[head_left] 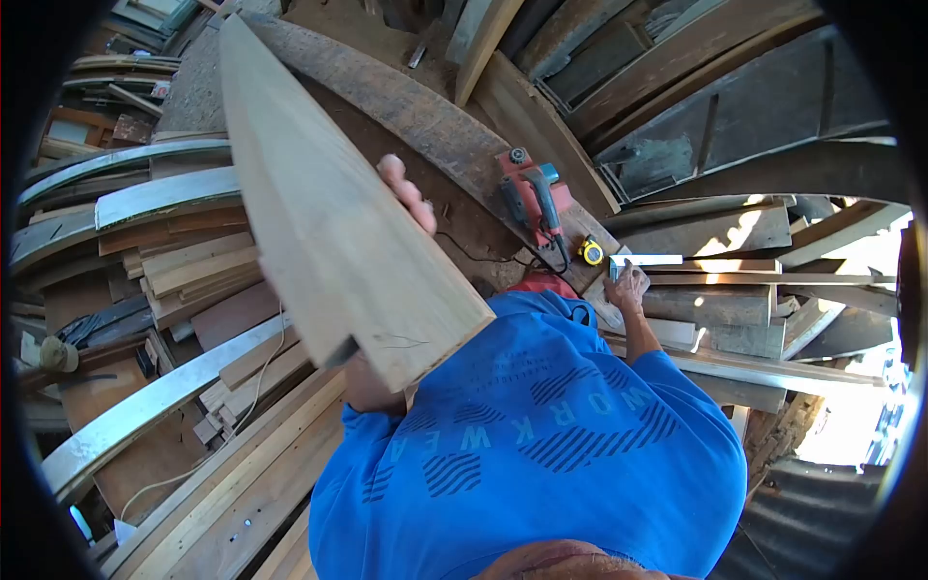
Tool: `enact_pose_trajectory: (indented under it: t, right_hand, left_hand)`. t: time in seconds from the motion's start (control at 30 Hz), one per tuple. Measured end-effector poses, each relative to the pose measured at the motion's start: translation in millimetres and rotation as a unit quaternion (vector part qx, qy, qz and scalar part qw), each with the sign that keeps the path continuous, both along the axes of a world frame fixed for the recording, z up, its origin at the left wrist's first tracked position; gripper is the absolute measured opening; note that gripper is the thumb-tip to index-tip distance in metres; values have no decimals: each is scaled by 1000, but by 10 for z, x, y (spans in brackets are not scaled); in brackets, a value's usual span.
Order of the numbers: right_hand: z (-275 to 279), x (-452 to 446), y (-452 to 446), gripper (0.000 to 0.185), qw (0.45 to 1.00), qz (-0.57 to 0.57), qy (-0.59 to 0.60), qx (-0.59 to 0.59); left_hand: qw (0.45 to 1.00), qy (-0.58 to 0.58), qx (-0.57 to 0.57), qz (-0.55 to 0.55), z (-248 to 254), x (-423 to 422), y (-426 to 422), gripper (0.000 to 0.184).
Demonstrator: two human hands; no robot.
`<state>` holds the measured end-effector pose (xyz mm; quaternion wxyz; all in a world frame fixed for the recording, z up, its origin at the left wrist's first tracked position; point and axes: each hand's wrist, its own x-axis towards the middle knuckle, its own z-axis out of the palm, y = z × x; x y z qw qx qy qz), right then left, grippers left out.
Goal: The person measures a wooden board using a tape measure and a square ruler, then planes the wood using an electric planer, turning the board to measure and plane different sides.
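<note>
A long, pale wooden board (329,213) is tilted up across the left of the view, tapered at its far end. A notch cuts into its near end, where a thin pencil-like line shows. My left hand (408,196) grips it from beneath, with fingertips curled at its right edge; the palm is hidden. Over to the right, my right hand (630,285) closes on a try square (650,260) with a pale blade, low over the bench plank. Just left of it sit a yellow tape measure (591,251) and a red electric planer (530,198).
A worn curved plank (387,92) runs behind the planer, whose black cord (483,256) trails left. Stacked timber (193,271) and long boards (222,483) fill the left side. More planks (715,304) lie to the right, and dark panels (735,116) lean at the back right.
</note>
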<state>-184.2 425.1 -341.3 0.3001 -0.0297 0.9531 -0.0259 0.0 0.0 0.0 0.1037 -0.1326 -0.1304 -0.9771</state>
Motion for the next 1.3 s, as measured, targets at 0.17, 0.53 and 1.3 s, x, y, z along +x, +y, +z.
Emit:
enact_pose_trajectory:
  t: [0.17,0.53,1.3]
  right_hand:
    - [409,-408,-520,101,995,58,42,-72]
    - [-81,-772,-1047,84,990,124,-39,-49]
    - [3416,250,-3402,73,704,409,-118,-569]
  left_hand:
    - [968,-185,26,168,135,118,589,119]
    - [969,-173,75,157,-734,669,562,106]
    - [486,-491,-576,438,-234,901,-123,41]
